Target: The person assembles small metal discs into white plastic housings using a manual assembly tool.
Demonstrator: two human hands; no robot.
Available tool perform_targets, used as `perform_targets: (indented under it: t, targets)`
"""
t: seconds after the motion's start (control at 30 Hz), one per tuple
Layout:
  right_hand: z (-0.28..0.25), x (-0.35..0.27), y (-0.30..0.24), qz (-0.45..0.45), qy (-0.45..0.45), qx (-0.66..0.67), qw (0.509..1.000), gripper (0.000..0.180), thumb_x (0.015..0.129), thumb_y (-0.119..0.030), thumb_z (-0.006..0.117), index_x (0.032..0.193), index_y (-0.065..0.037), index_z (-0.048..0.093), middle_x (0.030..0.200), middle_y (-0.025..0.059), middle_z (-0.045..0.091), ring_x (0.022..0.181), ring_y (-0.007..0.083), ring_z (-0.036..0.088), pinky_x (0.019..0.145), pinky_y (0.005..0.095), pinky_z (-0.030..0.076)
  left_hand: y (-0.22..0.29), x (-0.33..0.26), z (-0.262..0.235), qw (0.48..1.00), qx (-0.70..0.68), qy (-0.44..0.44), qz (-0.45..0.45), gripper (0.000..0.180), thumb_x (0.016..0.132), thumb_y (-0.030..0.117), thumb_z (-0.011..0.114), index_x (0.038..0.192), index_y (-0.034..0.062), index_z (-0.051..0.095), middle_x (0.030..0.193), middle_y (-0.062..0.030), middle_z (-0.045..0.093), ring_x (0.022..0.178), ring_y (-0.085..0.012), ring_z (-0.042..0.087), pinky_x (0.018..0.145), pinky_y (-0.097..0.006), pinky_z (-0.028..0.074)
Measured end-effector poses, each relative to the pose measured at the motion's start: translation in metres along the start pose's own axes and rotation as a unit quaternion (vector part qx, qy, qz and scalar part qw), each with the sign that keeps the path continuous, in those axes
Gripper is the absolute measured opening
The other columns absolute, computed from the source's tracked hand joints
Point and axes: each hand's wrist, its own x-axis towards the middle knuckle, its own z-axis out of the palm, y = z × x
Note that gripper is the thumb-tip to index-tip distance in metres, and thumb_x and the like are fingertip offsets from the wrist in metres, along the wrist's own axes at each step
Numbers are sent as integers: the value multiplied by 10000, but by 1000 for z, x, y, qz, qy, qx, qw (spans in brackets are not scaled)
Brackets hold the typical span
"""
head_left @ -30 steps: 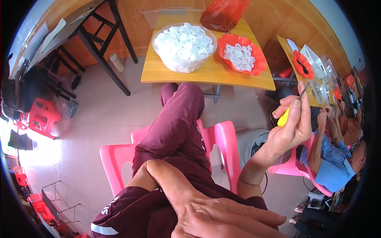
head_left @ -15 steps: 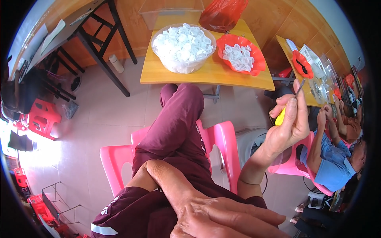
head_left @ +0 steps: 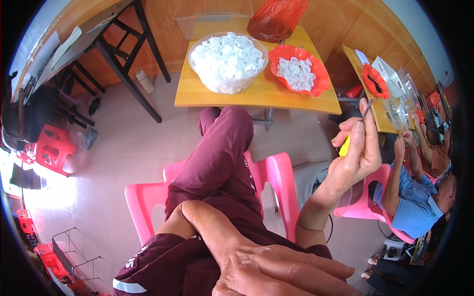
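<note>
Beside the pink chair | right hand raised, grip clenched on yellow-handled tool | left hand flat on thigh, grip released | tabletop ahead, 2 bowls.

Your right hand held small tool: yellow handle, thin dark metal shaft. Tool stood near upright, tip tilted up-right, raised off to the right, well apart from bench. Handle mostly hidden by fingers.

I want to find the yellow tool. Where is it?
In the head view the yellow-handled tool is on the right side, held up in the right hand, in front of the pink chair and below the red bowl.
</note>
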Motion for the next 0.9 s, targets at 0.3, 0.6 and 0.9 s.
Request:
perform_targets:
  t: [0.3, 0.6, 0.9]
  targets:
    - [2, 0, 2, 0, -33, -4, 999, 302, 872, -46, 495, 1148, 62, 554, 798, 105, 584, 579, 76, 476, 460, 178, 360, 0, 2, 15, 996, 5, 73, 41, 261, 894, 201, 515, 1127, 102, 578, 1055, -198, 588, 871, -331, 612, 720, -457, 516]
    - [7, -2, 2, 2, -32, -3, 999, 306, 867, -15, 469, 1153, 44, 561, 696, 59, 550, 511, 59, 431, 490, 173, 349, 5, 7, 12, 997, 15, 51, 49, 233, 885, 165, 525, 1090, 89, 603, 1048, -202, 596, 862, -321, 629, 716, -463, 523]
    - [8, -2, 2, 4, -52, 14, 999, 289, 870, -26, 492, 1136, 67, 555, 751, 84, 556, 550, 64, 465, 455, 170, 370, 5, 9, 19, 993, 26, 93, 65, 209, 874, 135, 541, 1062, 93, 623, 984, -190, 623, 786, -302, 650, 676, -456, 535]
